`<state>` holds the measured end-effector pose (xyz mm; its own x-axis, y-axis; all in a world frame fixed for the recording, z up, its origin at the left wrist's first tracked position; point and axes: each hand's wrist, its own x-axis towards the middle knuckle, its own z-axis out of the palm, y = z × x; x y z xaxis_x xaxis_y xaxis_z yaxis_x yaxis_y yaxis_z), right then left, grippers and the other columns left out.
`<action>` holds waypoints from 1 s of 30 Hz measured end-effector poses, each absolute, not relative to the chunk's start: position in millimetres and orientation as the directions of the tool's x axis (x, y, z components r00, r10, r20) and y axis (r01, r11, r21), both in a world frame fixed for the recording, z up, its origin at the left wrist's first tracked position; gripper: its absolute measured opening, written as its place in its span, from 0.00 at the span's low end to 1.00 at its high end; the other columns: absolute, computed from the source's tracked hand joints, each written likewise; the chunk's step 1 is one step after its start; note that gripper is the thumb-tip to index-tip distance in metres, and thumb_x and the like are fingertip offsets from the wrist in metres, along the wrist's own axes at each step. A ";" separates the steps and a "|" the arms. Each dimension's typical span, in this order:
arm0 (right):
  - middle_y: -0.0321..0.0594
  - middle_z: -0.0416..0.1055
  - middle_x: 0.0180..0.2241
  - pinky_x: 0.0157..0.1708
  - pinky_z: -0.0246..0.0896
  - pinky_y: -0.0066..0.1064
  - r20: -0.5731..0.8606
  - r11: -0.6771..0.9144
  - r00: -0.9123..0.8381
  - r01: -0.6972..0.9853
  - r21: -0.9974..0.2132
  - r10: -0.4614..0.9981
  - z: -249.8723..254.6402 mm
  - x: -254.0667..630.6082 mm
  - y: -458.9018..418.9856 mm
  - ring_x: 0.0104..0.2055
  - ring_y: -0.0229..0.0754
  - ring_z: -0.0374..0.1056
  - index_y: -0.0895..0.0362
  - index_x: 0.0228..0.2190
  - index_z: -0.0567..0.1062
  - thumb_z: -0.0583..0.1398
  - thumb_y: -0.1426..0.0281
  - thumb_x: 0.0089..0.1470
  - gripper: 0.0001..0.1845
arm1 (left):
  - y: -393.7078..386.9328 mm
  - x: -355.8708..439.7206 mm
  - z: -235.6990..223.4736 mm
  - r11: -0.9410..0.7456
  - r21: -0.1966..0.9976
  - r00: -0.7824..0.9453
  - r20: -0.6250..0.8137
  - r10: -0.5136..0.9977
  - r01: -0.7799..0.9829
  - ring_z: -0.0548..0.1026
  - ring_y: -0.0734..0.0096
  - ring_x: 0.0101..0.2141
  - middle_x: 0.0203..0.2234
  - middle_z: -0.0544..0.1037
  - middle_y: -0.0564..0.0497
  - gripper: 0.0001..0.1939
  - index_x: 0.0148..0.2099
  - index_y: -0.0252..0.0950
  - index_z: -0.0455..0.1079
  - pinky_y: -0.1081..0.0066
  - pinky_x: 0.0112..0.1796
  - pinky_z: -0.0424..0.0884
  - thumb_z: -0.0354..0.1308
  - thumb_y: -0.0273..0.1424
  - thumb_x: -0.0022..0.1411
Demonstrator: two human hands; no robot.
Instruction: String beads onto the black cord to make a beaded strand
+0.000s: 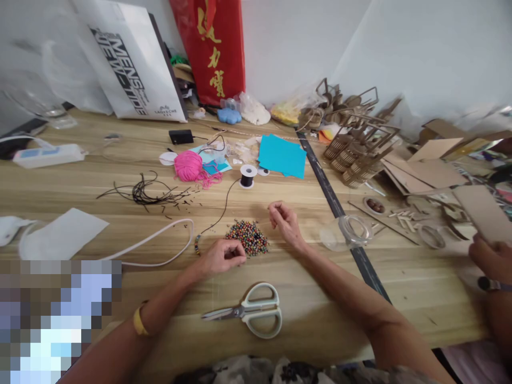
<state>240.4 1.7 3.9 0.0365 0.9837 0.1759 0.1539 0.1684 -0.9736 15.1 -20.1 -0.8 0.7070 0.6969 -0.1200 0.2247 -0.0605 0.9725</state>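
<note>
My left hand (224, 256) is closed in a pinch at the near left edge of a pile of small multicoloured beads (250, 238). A black cord (226, 205) runs from a white spool (248, 176) to a short row of strung beads (197, 244), then passes out of sight behind this hand; the pinched end is too small to see. Right of the pile, my right hand (285, 221) hovers with thumb and fingertips pressed together. Whatever it may hold cannot be made out. White-handled scissors (256, 310) lie on the table in front of me, blades pointing left.
Cut black cords (148, 191), pink yarn (189, 166) and blue sheets (282, 156) lie farther back. A white cable (160, 234) loops at left. Clear tape rolls (355, 230) and wooden lattice baskets (354, 157) stand right. Another person's hand (492, 258) holds cardboard (484, 213).
</note>
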 end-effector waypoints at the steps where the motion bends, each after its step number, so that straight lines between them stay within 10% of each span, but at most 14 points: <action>1: 0.29 0.56 0.20 0.20 0.54 0.23 0.150 0.149 -0.008 0.167 -0.975 0.989 6.4 244.1 1.2 0.20 0.31 0.53 0.56 0.31 0.67 0.56 0.55 0.55 0.17 | -20.0 15.2 -0.2 -0.064 0.973 0.702 -0.115 0.703 0.223 0.70 0.76 0.24 0.22 0.74 0.51 0.09 0.28 0.31 0.68 0.77 0.27 0.66 0.59 0.32 0.53; 11: 0.36 0.71 0.27 0.26 0.58 0.23 -0.060 0.195 -0.357 0.634 -0.748 0.932 27.1 276.1 -40.1 0.26 0.33 0.63 0.59 0.30 0.72 0.57 0.69 0.55 0.06 | -19.7 15.8 0.5 0.005 0.987 0.739 -0.125 0.662 0.163 0.68 0.78 0.21 0.18 0.71 0.54 0.11 0.27 0.31 0.67 0.78 0.25 0.64 0.61 0.35 0.53; 30: 0.39 0.71 0.31 0.31 0.57 0.25 -0.006 0.323 -0.402 0.742 -0.587 0.915 21.3 265.7 -52.2 0.31 0.36 0.66 0.58 0.32 0.71 0.57 0.77 0.54 0.04 | -18.3 12.9 -6.1 -0.135 0.961 0.784 -0.111 0.611 0.241 0.66 0.79 0.22 0.20 0.71 0.53 0.09 0.29 0.30 0.69 0.79 0.24 0.61 0.58 0.32 0.54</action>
<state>265.7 -52.2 21.3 -0.4023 0.9155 -0.0056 0.7423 0.3227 -0.5872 12.9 -18.3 -6.1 0.7840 0.6108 -0.1105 0.2409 -0.1354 0.9611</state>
